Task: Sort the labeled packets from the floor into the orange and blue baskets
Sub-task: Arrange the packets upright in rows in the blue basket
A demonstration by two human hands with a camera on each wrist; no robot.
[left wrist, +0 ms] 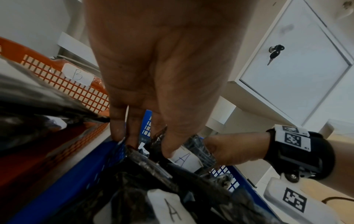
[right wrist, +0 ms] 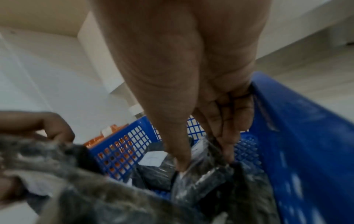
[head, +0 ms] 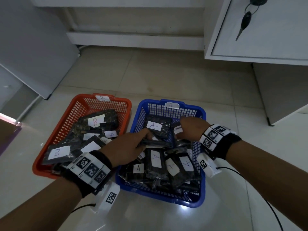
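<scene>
Both hands in blue basket [head: 202, 112]: left hand [head: 126, 147] grips a dark packet [head: 155, 142], right hand [head: 190, 129] pinches another [right wrist: 203, 174]; packets look light, soft, slippery w/ crinkly film, so prob. best gripped at edges.

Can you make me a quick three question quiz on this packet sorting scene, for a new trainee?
1. Which letter is on the tag of the blue basket?
2. True or false: the left hand is reaching into the orange basket.
3. The right hand is: (a) resting on the floor, (b) pinching a packet in the blue basket, (c) holding the cabinet key.

Key
1. A.
2. False; both hands are in the blue basket, each gripping a dark packet.
3. b.
</scene>
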